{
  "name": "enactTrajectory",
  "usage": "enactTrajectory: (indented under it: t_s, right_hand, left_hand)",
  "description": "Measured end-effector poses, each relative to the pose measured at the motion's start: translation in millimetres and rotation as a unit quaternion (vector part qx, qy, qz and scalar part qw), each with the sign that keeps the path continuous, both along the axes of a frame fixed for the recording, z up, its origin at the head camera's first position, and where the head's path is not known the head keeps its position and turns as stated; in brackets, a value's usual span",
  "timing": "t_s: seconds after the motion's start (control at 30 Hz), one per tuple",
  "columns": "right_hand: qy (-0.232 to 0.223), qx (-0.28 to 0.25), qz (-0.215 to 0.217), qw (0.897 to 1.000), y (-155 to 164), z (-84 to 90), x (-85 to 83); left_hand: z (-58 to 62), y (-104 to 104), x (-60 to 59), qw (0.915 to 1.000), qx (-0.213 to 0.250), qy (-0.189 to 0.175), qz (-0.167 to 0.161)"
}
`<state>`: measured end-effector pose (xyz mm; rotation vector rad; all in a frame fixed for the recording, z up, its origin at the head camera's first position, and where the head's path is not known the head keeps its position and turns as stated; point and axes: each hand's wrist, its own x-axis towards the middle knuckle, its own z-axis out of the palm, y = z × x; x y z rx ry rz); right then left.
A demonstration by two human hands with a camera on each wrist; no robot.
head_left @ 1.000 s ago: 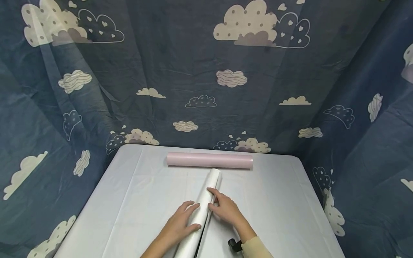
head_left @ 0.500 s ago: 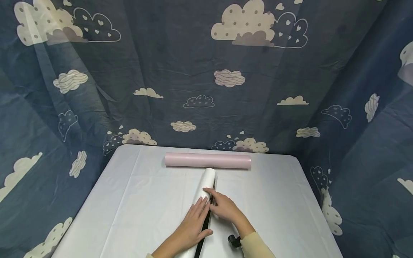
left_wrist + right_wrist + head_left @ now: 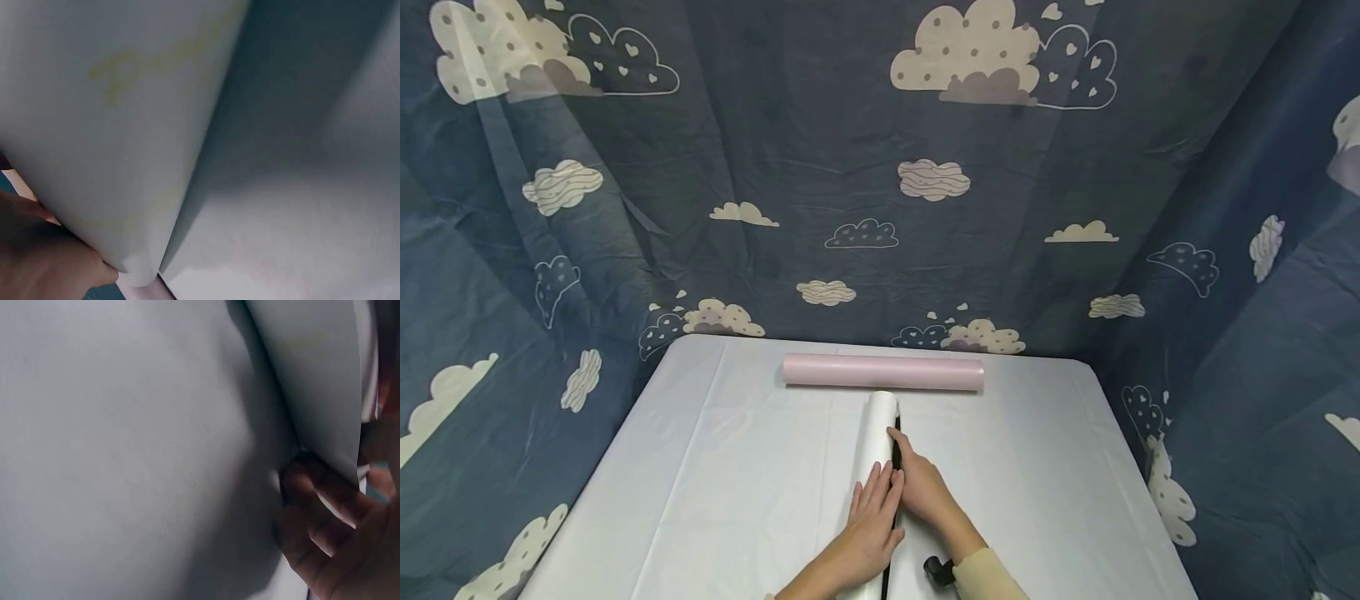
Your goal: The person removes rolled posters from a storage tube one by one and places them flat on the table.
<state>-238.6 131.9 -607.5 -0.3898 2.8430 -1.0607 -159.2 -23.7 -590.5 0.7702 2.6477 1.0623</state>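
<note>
A white paper roll (image 3: 877,429) lies lengthwise on the table, pointing away from me. A black strip (image 3: 897,454) runs along its right side. Faint yellow lettering (image 3: 150,65) shows on the white surface in the left wrist view. My left hand (image 3: 868,525) rests on the roll, its fingers fairly straight and together. On the right side, my right hand (image 3: 923,492) holds the roll's edge, index finger reaching forward along it. The right wrist view shows curled fingers (image 3: 303,487) at the sheet's edge; the contact underneath is partly hidden.
A pink roll (image 3: 883,372) lies crosswise behind the white roll's far end. The white-covered table (image 3: 737,467) reaches back to a dark blue cloth (image 3: 820,167) printed with clouds, which also hangs at both sides. A black device (image 3: 938,572) sits at my right wrist.
My left hand has slid right and its fingers have come together on the roll. The roll has turned straighter, its far end shifting left. My right hand's index finger moved onto the dark edge.
</note>
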Motion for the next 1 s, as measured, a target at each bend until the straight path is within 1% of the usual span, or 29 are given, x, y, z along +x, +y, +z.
enactTrajectory:
  t_s: [0.13, 0.23, 0.3, 0.43, 0.5, 0.57, 0.67, 0.77, 0.8, 0.9, 1.0]
  right_hand:
    - [0.013, -0.005, -0.039, 0.999, -3.1, -4.1, 2.9]
    - [0.017, 0.0, -0.053, 0.998, -3.1, -6.9, 10.2]
    - [0.013, 0.007, -0.048, 0.999, -2.4, -7.6, 16.7]
    - [0.002, 0.013, -0.018, 1.0, -1.2, -8.0, 27.6]
    - [-0.002, 0.014, -0.004, 1.0, -0.6, -7.7, 31.6]
    - [0.002, 0.019, 0.007, 1.0, -1.1, -7.1, 33.6]
    - [0.01, 0.026, 0.018, 0.999, -1.6, -6.9, 35.5]
    - [0.013, 0.027, 0.023, 0.999, -1.0, -7.3, 36.3]
    - [0.012, 0.025, 0.022, 0.999, -0.4, -7.5, 36.4]
    - [0.008, 0.022, 0.02, 1.0, 2.1, -8.3, 35.8]
    - [0.004, 0.021, 0.013, 1.0, 4.5, -9.1, 35.1]
  left_hand:
    - [0.0, 4.0, 1.3, 0.9998, 0.008, 0.013, 0.009]
    - [-1.1, 5.1, 1.4, 0.9998, -0.002, 0.017, 0.014]
    - [-2.4, 5.2, 1.1, 0.9998, -0.007, 0.013, 0.016]
    - [-4.6, 3.9, 0.6, 0.9997, -0.012, 0.002, 0.023]
    - [-6.1, 2.9, 1.4, 0.9995, -0.02, 0.01, 0.023]
    - [-8.0, 1.0, 1.8, 0.9986, -0.037, 0.032, 0.023]
    - [-12.8, -1.8, 2.9, 0.9941, -0.068, 0.082, 0.021]
    - [-15.2, -4.1, 3.8, 0.984, -0.115, 0.134, 0.024]
    - [-18.7, -5.0, 3.5, 0.9799, -0.126, 0.152, 0.027]
    - [-20.9, -7.2, 3.3, 0.9685, -0.161, 0.187, 0.033]
    - [-21.4, -9.3, 3.2, 0.9598, -0.175, 0.216, 0.038]
